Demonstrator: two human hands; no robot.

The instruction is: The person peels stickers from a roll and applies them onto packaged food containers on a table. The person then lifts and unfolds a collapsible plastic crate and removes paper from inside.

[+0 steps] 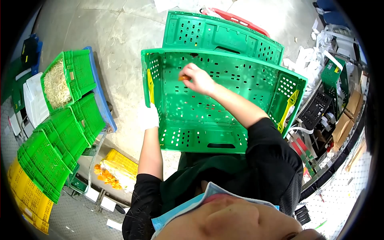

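Observation:
A large green perforated crate [224, 138] with yellow side handles stands in front of me. My left hand [149, 117], in a white glove, is at the crate's left side, just below the yellow handle [151, 86]; its fingertips are hard to make out against the rim. Bare and closed, my right hand [197, 79] is over the inside of the crate and pinches a small orange-brown piece [184, 78]. Small specks lie on the crate's inner surface.
Behind stand another green crate [224, 34] and a red one [240, 21]. Stacked green crates [48, 148], one with straw [57, 86], are at the left. Lower left is a yellow crate [122, 161] with orange pieces [107, 176]. Clutter fills the right.

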